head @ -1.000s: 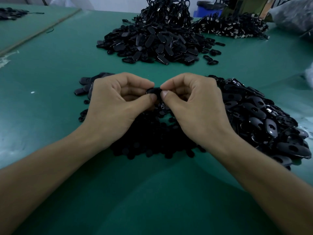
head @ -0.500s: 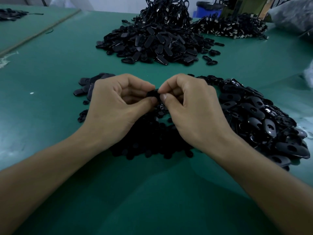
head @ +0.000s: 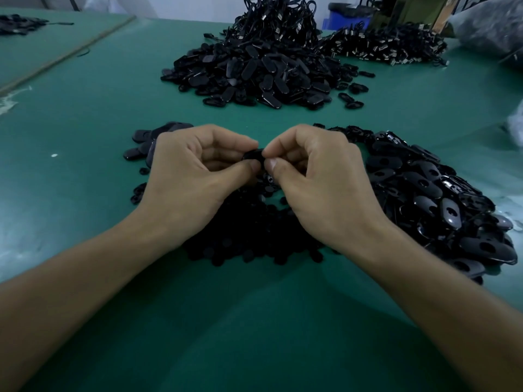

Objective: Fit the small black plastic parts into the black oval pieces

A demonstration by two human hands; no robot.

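My left hand (head: 192, 176) and my right hand (head: 325, 182) meet over the green table, fingertips together. Between them they pinch one black oval piece (head: 252, 154); most of it is hidden by my fingers, and I cannot see a small part in it. Under my hands lies a heap of small black plastic parts (head: 254, 239). A pile of black oval pieces with holes (head: 435, 199) spreads to the right of my right hand. A few oval pieces (head: 147, 140) lie just left of my left hand.
A big heap of black oval pieces (head: 254, 77) sits farther back on the green table (head: 85, 114), with black cables behind it and a pile of metal-tipped connectors (head: 396, 46) at the back right. A blue bin (head: 348, 18) stands beyond.
Both hands stay pinched together on the oval piece; the fingertips have shifted only slightly, the thumbs pressing closer.
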